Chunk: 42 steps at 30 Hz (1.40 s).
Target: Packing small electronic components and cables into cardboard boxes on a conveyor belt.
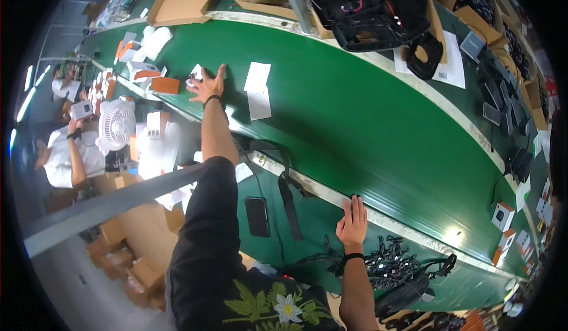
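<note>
My left hand [208,86] reaches far out over the green conveyor belt [331,106], its fingers spread. Right at its fingertips is a small white item with a dark part [194,74]; whether the hand touches it I cannot tell. Beyond it lie an orange-and-white box [165,85] and other small boxes. Two white paper sheets [257,77] lie on the belt to the right of that hand. My right hand [352,223] rests with fingers stretched out on the belt's pale metal edge [387,217], holding nothing.
On the near green bench are a black phone [257,217], a black strap [289,208] and a tangle of black cables [387,263]. A carton with black molded cases [378,11] stands across the belt. At left are a white fan [116,125] and a co-worker [71,153] holding a box.
</note>
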Each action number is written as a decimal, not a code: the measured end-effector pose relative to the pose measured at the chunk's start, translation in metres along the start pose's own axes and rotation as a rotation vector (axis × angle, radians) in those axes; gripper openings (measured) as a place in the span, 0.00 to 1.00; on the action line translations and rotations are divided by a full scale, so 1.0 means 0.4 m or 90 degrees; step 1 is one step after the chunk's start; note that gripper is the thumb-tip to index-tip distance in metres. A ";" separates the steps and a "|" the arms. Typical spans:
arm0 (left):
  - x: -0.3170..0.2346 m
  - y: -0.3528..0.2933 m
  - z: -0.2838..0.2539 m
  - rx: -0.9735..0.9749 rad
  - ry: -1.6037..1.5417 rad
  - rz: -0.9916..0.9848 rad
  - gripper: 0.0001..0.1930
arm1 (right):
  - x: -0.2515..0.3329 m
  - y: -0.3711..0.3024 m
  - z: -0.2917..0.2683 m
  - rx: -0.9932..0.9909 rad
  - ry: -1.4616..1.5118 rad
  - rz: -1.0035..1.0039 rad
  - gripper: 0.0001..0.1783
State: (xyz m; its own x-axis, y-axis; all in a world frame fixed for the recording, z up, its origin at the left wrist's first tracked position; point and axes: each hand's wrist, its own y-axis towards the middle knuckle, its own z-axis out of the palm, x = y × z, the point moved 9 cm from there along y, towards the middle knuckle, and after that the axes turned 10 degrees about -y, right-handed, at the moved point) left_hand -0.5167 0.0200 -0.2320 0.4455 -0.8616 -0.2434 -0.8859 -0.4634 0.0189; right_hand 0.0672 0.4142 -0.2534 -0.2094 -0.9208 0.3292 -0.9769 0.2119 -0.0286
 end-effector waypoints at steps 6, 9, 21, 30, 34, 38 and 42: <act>-0.034 -0.079 0.069 -0.037 -0.053 0.032 0.55 | -0.015 0.003 -0.011 -0.016 -0.025 0.041 0.38; -0.144 -0.246 0.084 -0.053 -0.065 0.082 0.51 | -0.001 0.016 -0.024 -0.026 -0.003 0.033 0.38; -0.390 -0.860 -0.008 0.222 -0.129 0.421 0.55 | -0.041 0.004 -0.028 -0.045 0.039 0.073 0.45; -0.417 -0.554 0.067 0.002 -0.120 0.354 0.37 | -0.030 0.003 -0.051 -0.084 0.081 0.076 0.41; -0.491 -0.628 0.013 -0.113 -0.157 0.469 0.15 | -0.031 0.007 -0.058 -0.074 0.088 0.077 0.41; -0.576 -0.886 -0.009 0.138 -0.459 0.692 0.06 | -0.030 0.010 -0.056 -0.079 0.086 0.075 0.42; -0.582 -0.983 0.018 0.281 -0.331 0.604 0.48 | -0.037 0.000 -0.048 -0.068 0.078 0.081 0.42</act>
State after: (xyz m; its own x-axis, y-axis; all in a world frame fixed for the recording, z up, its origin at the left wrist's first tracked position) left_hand -0.2730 0.4045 -0.1897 -0.4354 -0.5873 -0.6823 -0.8483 0.5214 0.0926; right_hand 0.0710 0.4340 -0.2403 -0.3173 -0.8395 0.4411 -0.9316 0.3629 0.0206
